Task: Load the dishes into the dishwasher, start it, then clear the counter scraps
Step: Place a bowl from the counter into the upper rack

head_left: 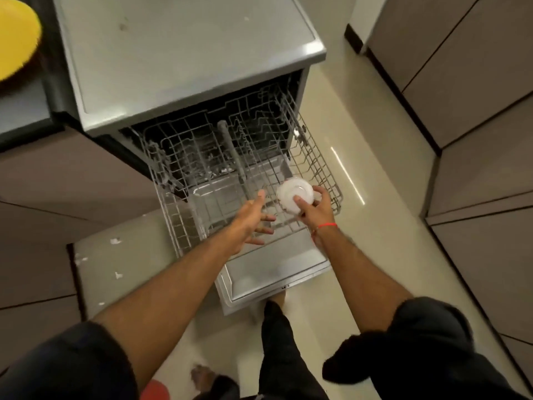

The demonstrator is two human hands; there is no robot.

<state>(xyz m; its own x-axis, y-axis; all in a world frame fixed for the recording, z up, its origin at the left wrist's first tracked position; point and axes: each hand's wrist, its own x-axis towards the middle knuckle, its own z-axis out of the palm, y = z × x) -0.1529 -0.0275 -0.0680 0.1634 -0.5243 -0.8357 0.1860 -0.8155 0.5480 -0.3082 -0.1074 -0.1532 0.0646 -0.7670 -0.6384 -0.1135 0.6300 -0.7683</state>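
Observation:
The dishwasher [184,53] stands open, its door [277,272] folded down toward me. A grey wire rack [326,168] is pulled out over the door and looks bare of dishes. My right hand [315,207] holds a small white bowl [294,194] upside down over the rack's front right corner. My left hand [253,217] hovers just left of the bowl with fingers spread and nothing in it. A yellow plate [16,36] lies on the dark counter [23,111] at the far left.
Grey cabinet fronts [476,111] line the right side of the narrow floor. Small white scraps [115,241] lie on the pale floor left of the door. My feet stand just in front of the door's edge.

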